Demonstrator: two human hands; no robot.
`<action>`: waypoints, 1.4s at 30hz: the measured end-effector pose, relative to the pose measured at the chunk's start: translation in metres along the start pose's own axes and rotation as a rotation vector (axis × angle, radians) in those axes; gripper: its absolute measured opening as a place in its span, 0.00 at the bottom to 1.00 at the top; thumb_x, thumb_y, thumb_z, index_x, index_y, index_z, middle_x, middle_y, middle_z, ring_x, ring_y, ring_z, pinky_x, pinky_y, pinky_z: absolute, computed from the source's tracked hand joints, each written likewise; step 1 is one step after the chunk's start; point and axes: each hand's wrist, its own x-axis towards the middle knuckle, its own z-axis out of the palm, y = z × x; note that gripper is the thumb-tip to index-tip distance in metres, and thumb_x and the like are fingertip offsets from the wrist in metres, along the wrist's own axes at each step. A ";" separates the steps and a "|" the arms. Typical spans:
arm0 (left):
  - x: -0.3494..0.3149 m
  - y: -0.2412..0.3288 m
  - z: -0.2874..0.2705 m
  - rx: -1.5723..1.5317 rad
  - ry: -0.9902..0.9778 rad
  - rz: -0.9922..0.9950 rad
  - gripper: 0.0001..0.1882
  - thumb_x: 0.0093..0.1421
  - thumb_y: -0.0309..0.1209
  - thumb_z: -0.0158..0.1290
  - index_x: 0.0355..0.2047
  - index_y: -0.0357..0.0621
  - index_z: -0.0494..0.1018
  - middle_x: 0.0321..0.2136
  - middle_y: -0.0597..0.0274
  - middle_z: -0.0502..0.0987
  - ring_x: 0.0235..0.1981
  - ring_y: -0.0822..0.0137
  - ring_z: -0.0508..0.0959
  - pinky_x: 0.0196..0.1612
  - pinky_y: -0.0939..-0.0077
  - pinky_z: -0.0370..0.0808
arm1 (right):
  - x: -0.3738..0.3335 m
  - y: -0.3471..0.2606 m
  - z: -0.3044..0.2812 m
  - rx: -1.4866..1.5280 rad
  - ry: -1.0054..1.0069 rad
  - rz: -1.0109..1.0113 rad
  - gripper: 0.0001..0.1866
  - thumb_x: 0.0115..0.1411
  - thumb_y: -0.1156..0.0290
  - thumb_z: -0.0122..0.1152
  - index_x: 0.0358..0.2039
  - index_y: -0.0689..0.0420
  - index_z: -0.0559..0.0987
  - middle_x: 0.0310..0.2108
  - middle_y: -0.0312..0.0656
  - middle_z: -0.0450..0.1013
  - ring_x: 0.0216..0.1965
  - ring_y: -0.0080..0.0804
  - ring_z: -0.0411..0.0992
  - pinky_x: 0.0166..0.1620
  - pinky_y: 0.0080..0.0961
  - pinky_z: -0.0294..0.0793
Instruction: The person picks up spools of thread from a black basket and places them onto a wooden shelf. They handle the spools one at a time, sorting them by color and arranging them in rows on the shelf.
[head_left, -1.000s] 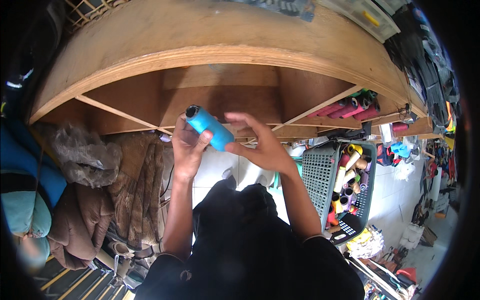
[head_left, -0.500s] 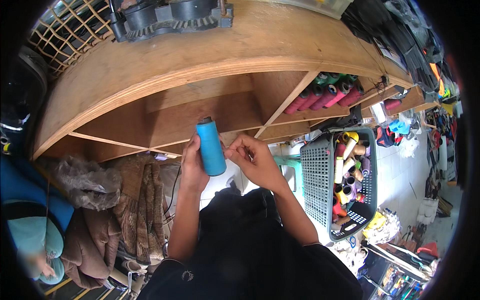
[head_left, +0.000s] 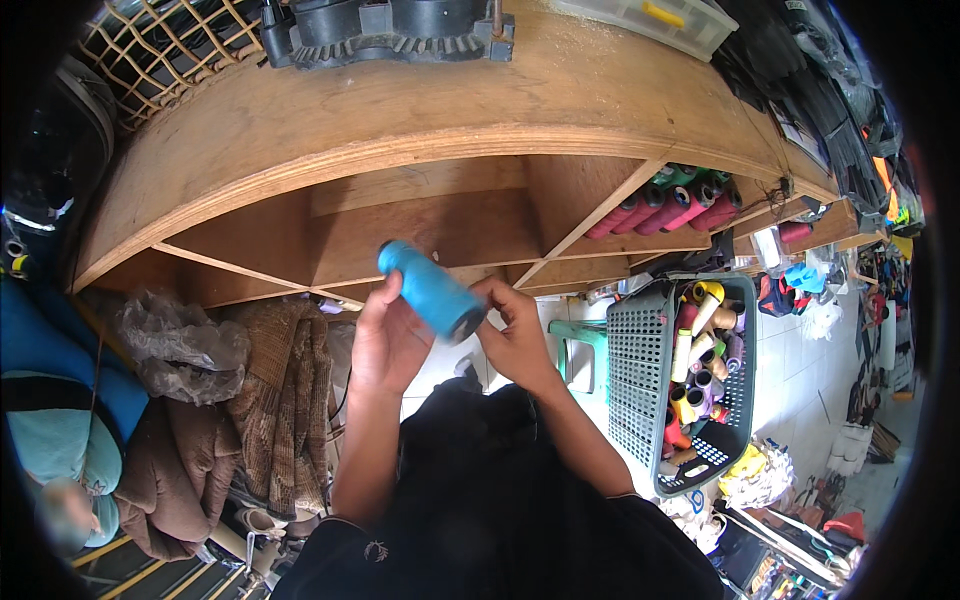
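Observation:
A spool of blue thread (head_left: 430,288) is tilted in front of me, its dark-holed end pointing down to the right. My left hand (head_left: 385,340) grips it, thumb along its left side and the other fingers behind it, mostly hidden. Close beside the spool's lower right end is my right hand (head_left: 520,335), thumb and fingers pinched together. Whether a thread end is between them is too small to tell. Beyond both hands lies a wooden shelf compartment (head_left: 430,220) with a bare interior.
Crimson and green thread spools (head_left: 665,208) lie in the right compartment. A dark green basket (head_left: 637,365) of mixed spools stands at right, by a green stool (head_left: 590,345). Left are brown cloth (head_left: 280,400) and crumpled plastic (head_left: 185,345). A black machine part (head_left: 390,35) sits on the shelf top.
The spool has tipped from nearly upright to a slant, its top swinging left and its base right. My right hand has shifted slightly with it, and the view has moved a little.

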 end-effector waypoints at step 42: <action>-0.008 0.006 -0.088 1.031 0.306 0.689 0.11 0.56 0.23 0.60 0.38 0.38 0.72 0.35 0.62 0.74 0.38 0.71 0.74 0.45 0.71 0.72 | 0.224 0.088 -0.003 -0.655 0.428 -0.179 0.28 0.49 0.66 0.67 0.51 0.61 0.73 0.55 0.54 0.68 0.61 0.50 0.60 0.63 0.41 0.57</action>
